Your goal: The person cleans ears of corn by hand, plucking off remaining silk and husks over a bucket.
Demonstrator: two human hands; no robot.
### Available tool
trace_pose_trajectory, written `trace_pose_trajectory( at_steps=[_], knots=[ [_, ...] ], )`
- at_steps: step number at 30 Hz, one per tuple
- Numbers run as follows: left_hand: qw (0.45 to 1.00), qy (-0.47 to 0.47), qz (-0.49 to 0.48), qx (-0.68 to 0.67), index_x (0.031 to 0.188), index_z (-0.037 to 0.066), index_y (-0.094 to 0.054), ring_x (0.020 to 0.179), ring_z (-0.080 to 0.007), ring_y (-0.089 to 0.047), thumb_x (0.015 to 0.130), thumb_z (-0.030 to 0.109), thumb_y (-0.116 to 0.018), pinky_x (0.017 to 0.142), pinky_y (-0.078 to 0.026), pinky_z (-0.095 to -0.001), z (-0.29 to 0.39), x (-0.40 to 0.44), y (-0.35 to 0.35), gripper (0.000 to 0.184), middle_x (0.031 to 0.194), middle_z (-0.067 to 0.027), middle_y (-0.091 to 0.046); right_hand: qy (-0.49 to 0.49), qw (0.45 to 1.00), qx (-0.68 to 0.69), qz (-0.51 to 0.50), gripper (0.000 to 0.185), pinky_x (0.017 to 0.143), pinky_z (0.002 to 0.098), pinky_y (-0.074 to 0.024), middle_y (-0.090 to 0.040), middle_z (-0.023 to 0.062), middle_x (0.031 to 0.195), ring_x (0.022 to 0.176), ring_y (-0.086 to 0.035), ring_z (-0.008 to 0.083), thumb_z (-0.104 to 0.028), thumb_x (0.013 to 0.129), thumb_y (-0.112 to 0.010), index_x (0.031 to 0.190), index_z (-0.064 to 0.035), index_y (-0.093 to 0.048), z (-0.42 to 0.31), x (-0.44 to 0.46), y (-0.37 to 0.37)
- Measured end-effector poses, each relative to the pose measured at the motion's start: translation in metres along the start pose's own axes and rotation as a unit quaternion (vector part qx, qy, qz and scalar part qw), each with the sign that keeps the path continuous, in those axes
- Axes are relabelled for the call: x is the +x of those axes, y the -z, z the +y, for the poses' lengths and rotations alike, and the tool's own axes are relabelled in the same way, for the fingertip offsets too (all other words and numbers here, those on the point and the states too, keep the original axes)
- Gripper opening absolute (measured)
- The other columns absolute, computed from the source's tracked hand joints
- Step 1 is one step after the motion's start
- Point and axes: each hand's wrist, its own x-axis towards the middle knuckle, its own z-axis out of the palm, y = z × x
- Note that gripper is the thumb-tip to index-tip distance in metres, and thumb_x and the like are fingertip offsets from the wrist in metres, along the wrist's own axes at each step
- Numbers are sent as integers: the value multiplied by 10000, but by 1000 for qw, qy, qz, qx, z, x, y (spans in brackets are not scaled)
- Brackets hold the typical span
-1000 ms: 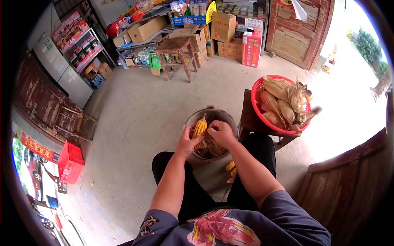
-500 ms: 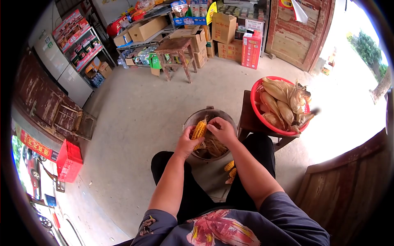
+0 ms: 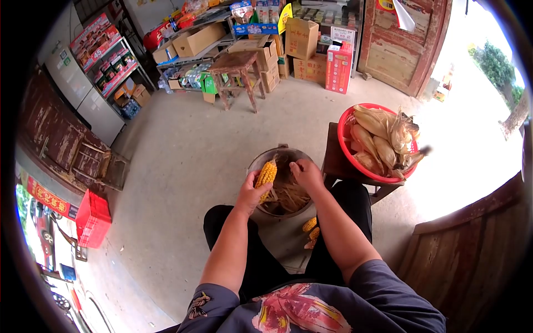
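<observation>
My left hand [image 3: 253, 192] is wrapped round a yellow ear of corn [image 3: 266, 173], tip up, with a few strands of silk at its top. To the right of the ear, my right hand [image 3: 308, 175] is closed, fingertips pinched together; whatever they may hold is too small to make out. Both hands are over a round metal bucket [image 3: 260, 210] between my knees. Dry corn husks [image 3: 291, 198] lie inside it. Several husked ears of corn [image 3: 311, 225] are on the floor beside my right leg.
A red plastic basket [image 3: 345, 145] of unhusked corn [image 3: 383, 139] stands on a dark wooden stool [image 3: 332, 155] at my right. Further off are a wooden stool [image 3: 236, 62], cardboard boxes [image 3: 301, 39] and stocked shelves. A red crate [image 3: 93, 219] is at the left, a wooden panel [image 3: 472, 238] at the right.
My right hand has drawn away from the ear's tip, slightly to the right. The husk or silk at the tip looks smaller. My left hand still holds the ear, shifted slightly left.
</observation>
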Motion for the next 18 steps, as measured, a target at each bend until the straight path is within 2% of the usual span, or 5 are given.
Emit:
trace_pose_trajectory(
  at_steps=[2,4,7,14,18],
  knots=[
    [1000,8,-7,-5,1306,26,-495,1117,-150,-546,874,165,-758,988,-427,-279,2,-1,1,524,1214,-56,-581,0,1000,0,-2,171,711,353,-507,-684,135,826,758,-648,233,-192,904,-677,955,-29,-675,-6,-5,-2],
    [1000,7,-8,11,1311,23,-494,1122,-152,-545,875,164,-756,992,-423,-279,2,-1,0,528,1220,-57,-580,70,978,192,-40,150,726,309,-505,-694,67,860,772,-623,155,-147,886,-704,986,-37,-686,-8,-8,-4],
    [999,4,-16,30,1320,16,-494,1129,-154,-545,876,163,-755,997,-422,-281,2,-2,0,536,1230,-60,-579,78,981,166,-60,152,737,279,-499,-679,15,876,788,-591,104,-106,872,-712,1007,-40,-690,-8,-9,-8],
    [1000,3,-19,22,1315,7,-497,1120,-158,-551,872,144,-757,987,-436,-289,-1,0,0,532,1228,-66,-582,82,985,134,-76,120,726,272,-490,-663,17,820,770,-584,99,-121,871,-712,937,-30,-670,0,-4,-13],
    [1000,4,-13,14,1306,9,-500,1115,-158,-553,873,140,-756,980,-441,-287,-1,0,0,520,1221,-66,-584,57,972,189,-127,68,728,253,-485,-646,-13,800,779,-569,70,-94,885,-692,888,-34,-659,-3,-6,-9]
  ],
)
